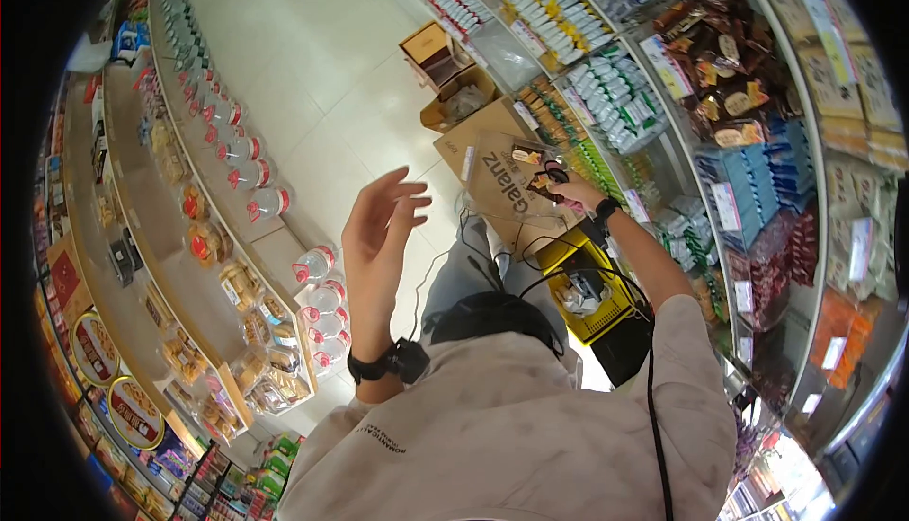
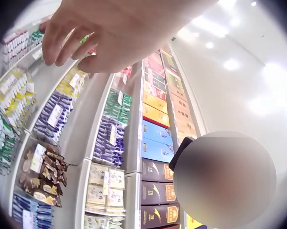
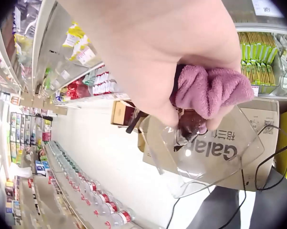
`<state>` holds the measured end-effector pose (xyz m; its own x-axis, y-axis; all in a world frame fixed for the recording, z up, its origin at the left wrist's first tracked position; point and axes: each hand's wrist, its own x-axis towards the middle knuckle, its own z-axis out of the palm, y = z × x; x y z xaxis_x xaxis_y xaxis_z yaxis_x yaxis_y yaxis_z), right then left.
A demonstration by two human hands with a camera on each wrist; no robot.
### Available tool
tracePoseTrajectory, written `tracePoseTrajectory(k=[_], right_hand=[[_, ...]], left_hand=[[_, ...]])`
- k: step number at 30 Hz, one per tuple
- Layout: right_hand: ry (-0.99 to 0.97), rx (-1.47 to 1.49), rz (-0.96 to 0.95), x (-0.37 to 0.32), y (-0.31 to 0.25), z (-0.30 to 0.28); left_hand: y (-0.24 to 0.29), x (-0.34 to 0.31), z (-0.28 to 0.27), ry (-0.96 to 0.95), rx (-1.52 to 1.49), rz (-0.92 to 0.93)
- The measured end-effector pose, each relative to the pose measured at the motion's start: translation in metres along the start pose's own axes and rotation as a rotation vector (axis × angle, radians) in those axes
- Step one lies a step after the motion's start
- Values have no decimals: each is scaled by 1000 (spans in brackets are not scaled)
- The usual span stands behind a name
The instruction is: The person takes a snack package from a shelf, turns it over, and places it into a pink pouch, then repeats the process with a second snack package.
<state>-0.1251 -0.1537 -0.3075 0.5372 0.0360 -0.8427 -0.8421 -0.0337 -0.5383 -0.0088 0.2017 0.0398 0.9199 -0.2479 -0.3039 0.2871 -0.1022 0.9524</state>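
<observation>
My right hand [image 1: 579, 192] reaches over a clear plastic bin [image 3: 215, 174] that stands on a Galanz cardboard box [image 1: 485, 213]. In the right wrist view, that hand [image 3: 167, 52] holds a bunched purple cloth [image 3: 215, 90]. Its thumb and fingertips pinch a shiny brown wrapped packet [image 3: 191, 124] above the bin. Part of the packet is hidden by the cloth. My left hand [image 1: 383, 228] hangs in the air with loosely bent fingers and nothing in it. The left wrist view shows the same hand [image 2: 110, 38] in front of the snack shelves.
Shelves with bins of brown packets [image 1: 729, 76] and other wrapped snacks line the right. Large bottles [image 1: 270, 203] stand along the left shelving. A yellow basket [image 1: 589, 299] sits beside the cardboard box, with black cables [image 1: 653, 398] trailing nearby. An open carton [image 1: 459, 100] lies on the floor.
</observation>
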Motion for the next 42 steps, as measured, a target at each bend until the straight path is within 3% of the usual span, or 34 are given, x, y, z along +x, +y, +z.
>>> tracePoseTrajectory(k=[3, 7, 10, 11, 14, 15, 19, 22, 25, 28, 30, 35, 38, 42], right_hand=[[89, -116, 46, 44, 21, 2], [209, -161, -49, 65, 28, 13], [263, -404, -96, 131, 79, 9], [277, -357, -69, 132, 74, 13], [411, -181, -227, 156, 92, 23], [536, -238, -320, 162, 95, 28], [609, -304, -169, 164, 107, 24], [561, -459, -83, 93, 78, 21], [342, -94, -553, -1, 54, 11], [149, 18, -708, -80, 51, -10], [317, -47, -494, -203, 8, -20], [617, -79, -632, -383, 31, -32], [522, 192, -650, -475, 60, -29], [1174, 87, -515, -577, 117, -58]], left_hand=[[-13, -1, -12, 53, 58, -65], [-33, -3, -25, 97, 135, -139], [-44, -3, -26, 139, 174, -184], [-48, -3, -27, 141, 185, -190], [-60, 0, -30, 124, 257, -199], [-61, 0, -27, 126, 276, -199], [-59, 2, -11, 101, 302, -180], [-43, 1, 10, 29, 298, -150], [-24, -2, 34, -55, 265, -96], [-2, -10, 60, -132, 235, -17], [20, -21, 83, -200, 267, 30], [55, -51, 125, -381, 236, 204], [76, -75, 148, -435, 223, 302], [84, -90, 181, -492, 233, 394]])
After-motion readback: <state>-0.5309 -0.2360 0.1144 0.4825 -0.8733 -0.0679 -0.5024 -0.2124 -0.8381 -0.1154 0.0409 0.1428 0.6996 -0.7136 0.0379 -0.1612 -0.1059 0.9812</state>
